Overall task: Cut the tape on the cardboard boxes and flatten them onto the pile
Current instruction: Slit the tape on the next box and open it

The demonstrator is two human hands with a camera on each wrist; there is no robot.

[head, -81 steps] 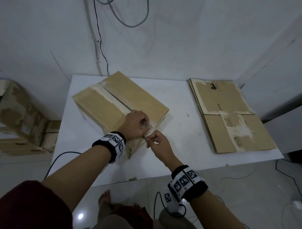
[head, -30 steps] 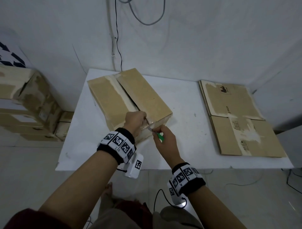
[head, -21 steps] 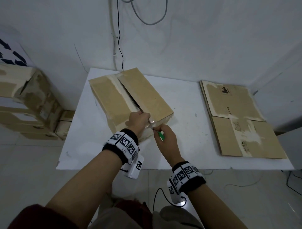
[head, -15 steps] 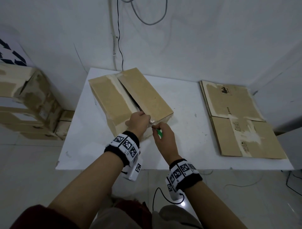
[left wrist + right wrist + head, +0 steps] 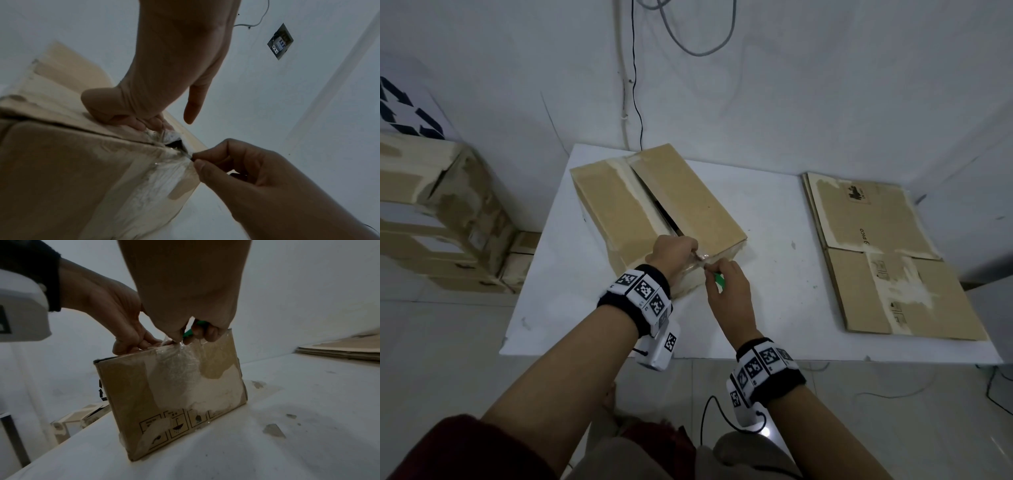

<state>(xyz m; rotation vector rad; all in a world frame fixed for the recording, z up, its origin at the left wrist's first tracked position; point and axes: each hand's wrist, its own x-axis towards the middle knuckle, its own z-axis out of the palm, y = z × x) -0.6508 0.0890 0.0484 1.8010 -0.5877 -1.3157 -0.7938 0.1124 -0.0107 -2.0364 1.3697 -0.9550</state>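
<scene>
A taped cardboard box [image 5: 619, 205] lies on the white table [image 5: 774, 308], its top seam split into a dark gap. My left hand [image 5: 674, 250] sits on the box's near top edge, fingers curled and pinching the crumpled clear tape [image 5: 162, 131] with the index finger held out. My right hand [image 5: 726, 284] grips a green-handled cutter [image 5: 720, 280]. Its blade tip [image 5: 188, 155] meets the tape at that same edge. The right wrist view shows the box [image 5: 164, 386] end-on, the tape [image 5: 179, 356] wrinkled down its face and the cutter [image 5: 188, 333] in my fingers.
A pile of flattened cardboard [image 5: 887, 257] lies on the table's right side. More taped boxes [image 5: 441, 212] are stacked on the floor to the left. Cables [image 5: 635, 85] hang down the wall behind the table.
The top seam gapes wider than 2.7 s ago. The green cutter now shows in my right hand, which has stayed at the near edge. My left hand keeps its hold there.
</scene>
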